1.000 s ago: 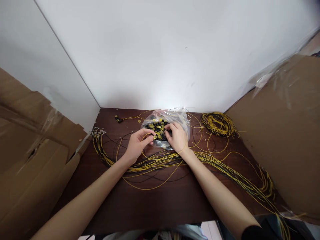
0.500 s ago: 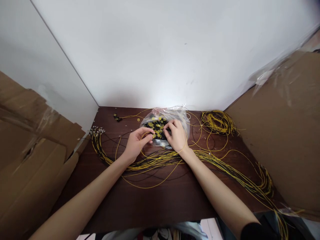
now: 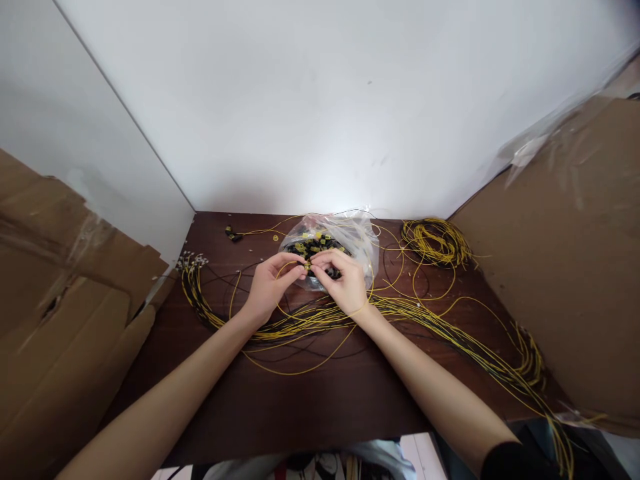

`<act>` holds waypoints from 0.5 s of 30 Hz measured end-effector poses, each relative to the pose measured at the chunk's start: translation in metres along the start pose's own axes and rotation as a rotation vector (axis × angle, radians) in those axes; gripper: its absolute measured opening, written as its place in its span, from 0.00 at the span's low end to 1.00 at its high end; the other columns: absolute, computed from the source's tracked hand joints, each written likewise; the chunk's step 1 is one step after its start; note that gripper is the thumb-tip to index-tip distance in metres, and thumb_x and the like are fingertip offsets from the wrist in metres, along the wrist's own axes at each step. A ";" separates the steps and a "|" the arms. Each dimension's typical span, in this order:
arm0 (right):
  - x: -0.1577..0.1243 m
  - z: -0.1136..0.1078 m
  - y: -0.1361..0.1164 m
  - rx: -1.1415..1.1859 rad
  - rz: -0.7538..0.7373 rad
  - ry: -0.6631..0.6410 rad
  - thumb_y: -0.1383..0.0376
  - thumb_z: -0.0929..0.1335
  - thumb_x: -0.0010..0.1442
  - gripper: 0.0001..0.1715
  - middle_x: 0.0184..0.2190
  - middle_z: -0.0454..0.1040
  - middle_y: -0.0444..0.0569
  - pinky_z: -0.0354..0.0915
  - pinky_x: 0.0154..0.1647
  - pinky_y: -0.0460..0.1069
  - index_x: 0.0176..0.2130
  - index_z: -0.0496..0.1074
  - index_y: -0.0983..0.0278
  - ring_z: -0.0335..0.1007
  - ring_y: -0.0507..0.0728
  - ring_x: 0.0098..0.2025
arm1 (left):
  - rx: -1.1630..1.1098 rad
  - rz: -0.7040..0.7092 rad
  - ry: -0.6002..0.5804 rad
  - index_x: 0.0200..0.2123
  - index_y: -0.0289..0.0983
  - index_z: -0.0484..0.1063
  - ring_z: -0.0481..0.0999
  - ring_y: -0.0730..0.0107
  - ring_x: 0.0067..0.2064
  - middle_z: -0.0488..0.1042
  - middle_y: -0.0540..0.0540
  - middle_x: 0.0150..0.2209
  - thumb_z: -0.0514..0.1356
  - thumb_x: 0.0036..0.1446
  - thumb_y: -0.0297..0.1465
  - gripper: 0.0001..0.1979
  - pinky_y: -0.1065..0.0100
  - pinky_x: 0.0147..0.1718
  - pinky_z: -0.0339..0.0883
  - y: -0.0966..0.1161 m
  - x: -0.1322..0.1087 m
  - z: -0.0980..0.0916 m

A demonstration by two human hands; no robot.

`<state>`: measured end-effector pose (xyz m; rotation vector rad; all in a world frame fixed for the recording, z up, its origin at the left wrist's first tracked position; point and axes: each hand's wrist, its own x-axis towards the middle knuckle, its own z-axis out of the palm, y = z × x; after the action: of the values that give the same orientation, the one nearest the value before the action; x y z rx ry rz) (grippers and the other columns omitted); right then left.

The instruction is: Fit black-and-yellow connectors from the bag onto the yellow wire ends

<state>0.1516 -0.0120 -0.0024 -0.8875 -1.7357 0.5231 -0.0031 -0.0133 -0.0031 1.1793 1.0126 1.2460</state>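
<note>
My left hand [image 3: 270,285] and my right hand [image 3: 341,282] meet fingertip to fingertip in front of a clear plastic bag [image 3: 350,235] full of small black and yellow connectors. Both hands pinch a small yellow connector [image 3: 307,266] between them. The left hand also pinches the end of a thin yellow wire [image 3: 295,371], which loops down over the dark wooden table [image 3: 310,407]. A long bundle of yellow and black wires [image 3: 450,340] lies under my wrists and runs off to the right.
A coil of yellow wire [image 3: 437,241] lies at the back right. Wire ends with metal terminals [image 3: 193,261] fan out at the left edge. A single connector [image 3: 231,234] sits at the back left. Cardboard sheets [image 3: 60,300] flank the table, and white walls close the back.
My right hand has come out of the bag and moved left to meet the left hand. The two now pinch a connector between their fingertips.
</note>
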 end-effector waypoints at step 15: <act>-0.005 0.001 0.002 -0.052 -0.061 0.014 0.73 0.65 0.58 0.06 0.32 0.74 0.49 0.68 0.35 0.48 0.33 0.70 0.64 0.70 0.52 0.33 | -0.035 -0.034 0.014 0.32 0.33 0.73 0.76 0.72 0.30 0.76 0.48 0.30 0.67 0.43 0.31 0.12 0.68 0.37 0.70 -0.001 0.000 -0.001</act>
<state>0.1519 -0.0145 -0.0069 -0.8705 -1.7643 0.4322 -0.0039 -0.0127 -0.0046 1.1232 1.0130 1.2418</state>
